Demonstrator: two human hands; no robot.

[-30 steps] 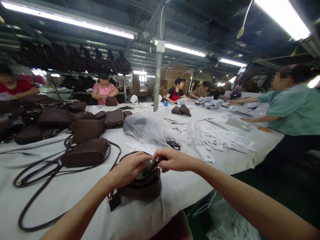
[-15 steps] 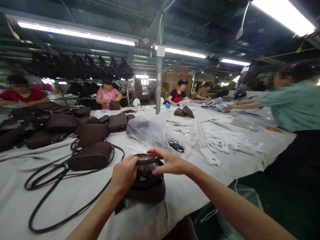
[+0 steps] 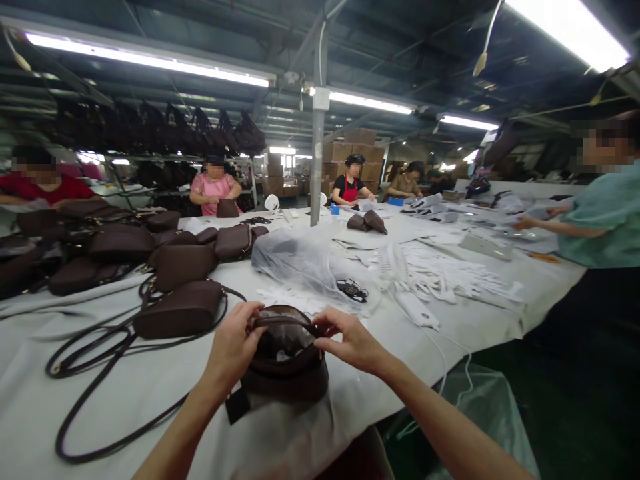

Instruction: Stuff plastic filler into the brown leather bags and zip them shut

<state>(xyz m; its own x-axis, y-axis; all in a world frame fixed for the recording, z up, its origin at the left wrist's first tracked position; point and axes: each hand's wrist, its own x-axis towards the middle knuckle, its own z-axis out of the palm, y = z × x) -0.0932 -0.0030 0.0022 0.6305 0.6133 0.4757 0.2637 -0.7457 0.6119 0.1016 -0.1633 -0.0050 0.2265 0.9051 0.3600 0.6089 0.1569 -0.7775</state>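
While the left hand (image 3: 235, 343) pinches the left end of a dark strip (image 3: 283, 321) across the mouth of a dark brown bag (image 3: 287, 383), the right hand (image 3: 350, 340) has thumb and fingers closed at the right end. Compared with half a second ago, we note that the right hand's fingers are no longer spread; both hands now pinch at opposite sides, and more of the interior shows. The worker in green (image 3: 607, 220) is now farther toward the right edge of view.

We find the bag upright on the near part of the white-covered table (image 3: 150, 387), directly before the wearer. Its body is smooth and its mouth gapes; greyish, translucent material (image 3: 286, 333) shows inside, and a black tag (image 3: 237, 405) lies against its lower left.

Just left, we record finished-looking brown bags (image 3: 177, 317) with looped straps (image 3: 75, 413); beyond the mouth, a crumpled clear plastic sheet (image 3: 295, 260); to its right, a white device (image 3: 415, 309) with a cord.

We cannot tell whether the strip is rim, flap or handle. The fingertips are partly hidden, the bag's interior is dim, and the forearms are cut off by the lower edge.
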